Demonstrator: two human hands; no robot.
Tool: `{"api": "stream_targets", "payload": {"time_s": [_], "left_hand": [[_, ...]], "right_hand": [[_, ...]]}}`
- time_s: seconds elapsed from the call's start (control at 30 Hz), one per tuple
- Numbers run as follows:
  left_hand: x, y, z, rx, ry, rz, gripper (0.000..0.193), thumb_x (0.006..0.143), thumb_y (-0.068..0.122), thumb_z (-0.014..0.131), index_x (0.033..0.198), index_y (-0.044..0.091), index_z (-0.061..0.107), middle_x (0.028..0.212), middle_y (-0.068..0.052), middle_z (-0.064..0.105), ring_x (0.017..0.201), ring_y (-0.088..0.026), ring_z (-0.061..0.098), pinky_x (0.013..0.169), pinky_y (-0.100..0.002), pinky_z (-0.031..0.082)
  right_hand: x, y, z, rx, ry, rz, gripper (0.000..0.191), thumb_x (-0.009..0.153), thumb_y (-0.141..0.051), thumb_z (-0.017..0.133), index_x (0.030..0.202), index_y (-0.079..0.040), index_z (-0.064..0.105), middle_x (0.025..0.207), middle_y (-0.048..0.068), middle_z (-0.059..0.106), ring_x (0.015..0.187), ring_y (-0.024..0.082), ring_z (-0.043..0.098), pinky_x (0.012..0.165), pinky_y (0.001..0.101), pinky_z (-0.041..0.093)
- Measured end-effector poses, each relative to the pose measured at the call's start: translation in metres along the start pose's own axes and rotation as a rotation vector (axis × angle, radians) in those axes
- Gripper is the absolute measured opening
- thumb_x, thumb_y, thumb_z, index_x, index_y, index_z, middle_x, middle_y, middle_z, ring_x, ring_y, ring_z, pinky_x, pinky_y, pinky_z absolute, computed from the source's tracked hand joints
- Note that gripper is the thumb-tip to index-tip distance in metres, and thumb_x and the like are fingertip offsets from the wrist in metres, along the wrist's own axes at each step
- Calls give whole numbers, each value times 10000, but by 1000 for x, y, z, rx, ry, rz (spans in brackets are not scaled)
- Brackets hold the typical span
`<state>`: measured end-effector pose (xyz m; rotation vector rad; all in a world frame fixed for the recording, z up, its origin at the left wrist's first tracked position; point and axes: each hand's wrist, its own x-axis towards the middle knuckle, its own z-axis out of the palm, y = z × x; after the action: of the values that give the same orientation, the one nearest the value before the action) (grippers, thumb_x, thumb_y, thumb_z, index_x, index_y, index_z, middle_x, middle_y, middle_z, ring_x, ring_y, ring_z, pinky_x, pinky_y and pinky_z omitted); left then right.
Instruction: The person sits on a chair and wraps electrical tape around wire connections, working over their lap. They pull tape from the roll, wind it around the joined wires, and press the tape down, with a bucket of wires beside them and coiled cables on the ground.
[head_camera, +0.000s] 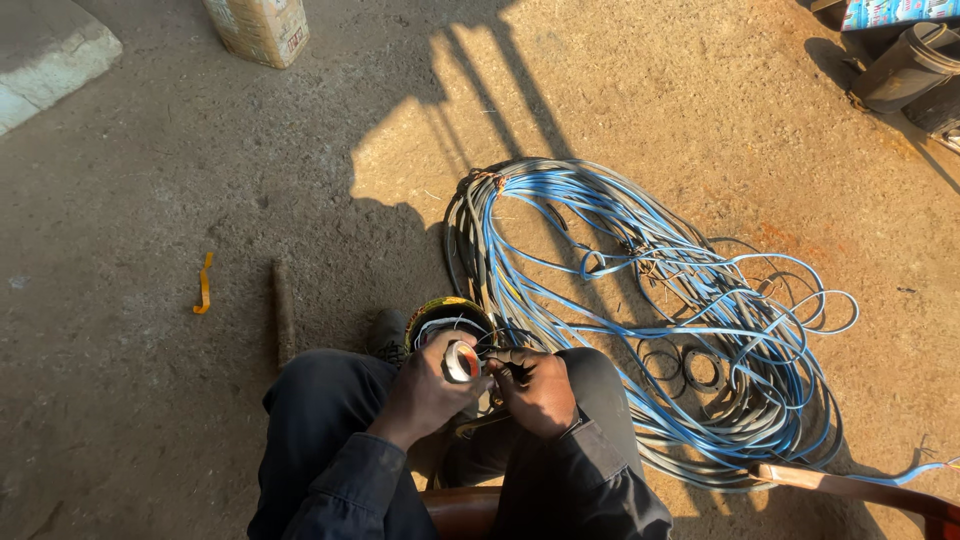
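On the dirt floor (150, 400), near its lower middle edge, a seated person in dark trousers works over their knees. Left hand (428, 392) closed around a small roll of tape (462, 361), pale ring with a reddish inner core, held up just in front of the knees. Right hand (535, 390) pinched shut on dark thin wire ends (503, 357), touching or nearly touching the roll; exact contact too small to tell. Just beyond the hands sits a round black-and-yellow spool (447, 312) with pale wire wound in it, beside a dark shoe (386, 335). Big loose coil of cable (640, 300), blue and grey strands, flat-looking and glossy, sprawls toward the floor's right side, loops overlapping, bound at one spot near the top. Risk, judged: loops lie tangled close to the feet, so a tug could snag or drag the coil; tape could stick to itself or slip since the grip is tight and the wires are thin; gritty soil could foul the adhesive if the roll drops. Floor is coarse, sandy, half shade, half hard sunlight. Orange curved strip (204, 285) and a dull rusty rod (284, 310) lie at left, well apart from the hands. Cardboard box (260, 28) at the top edge, black bucket-like container (905, 65) top right corner.
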<state>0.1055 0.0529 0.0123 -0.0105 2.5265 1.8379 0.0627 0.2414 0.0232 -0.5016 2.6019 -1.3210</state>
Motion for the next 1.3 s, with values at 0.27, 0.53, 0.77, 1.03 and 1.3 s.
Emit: {"api": "stream_targets", "payload": {"time_s": [0.27, 0.53, 0.77, 1.03, 1.3], "left_hand": [[-7, -19, 20, 114, 21, 158, 372, 787, 286, 917, 968, 46, 697, 1017, -108, 671, 953, -276, 712, 833, -390, 584], [4, -18, 35, 239, 348, -41, 851, 741, 84, 817, 1458, 3, 367, 1071, -224, 670, 961, -407, 700, 793, -454, 578], [7, -9, 1, -273, -91, -34, 857, 740, 160, 887, 1466, 21, 453, 1085, -58, 681, 1027, -203, 662, 914, -311, 548], [2, -4, -1, -199, -180, -246, 615, 725, 375, 885, 1182, 31, 662, 991, -57, 746, 918, -116, 693, 838, -294, 578], [-9, -22, 11, -60, -99, 186, 366, 858, 256, 841, 1159, 93, 712, 1118, -90, 714, 1043, -217, 718, 905, -335, 587]], "right_hand": [[-4, 4, -3, 209, -46, 355, 182, 924, -155, 687, 990, -29, 801, 736, 132, 781, 661, 174, 715, 656, 336, 565], [-4, 1, 7, 280, -117, 123, 193, 913, -131, 704, 1043, -30, 805, 840, 98, 805, 746, 137, 687, 705, 288, 546], [-1, 5, -5, 199, -127, 126, 217, 906, -103, 708, 1095, -70, 808, 915, 92, 828, 774, 137, 750, 732, 286, 581], [-2, 19, -7, 165, -153, -45, 178, 888, -147, 748, 1026, -49, 803, 939, 114, 815, 786, 173, 770, 717, 317, 596], [-5, 28, 0, 253, -78, 84, 153, 871, -112, 725, 983, -43, 803, 851, 93, 805, 732, 161, 746, 681, 303, 576]]}}
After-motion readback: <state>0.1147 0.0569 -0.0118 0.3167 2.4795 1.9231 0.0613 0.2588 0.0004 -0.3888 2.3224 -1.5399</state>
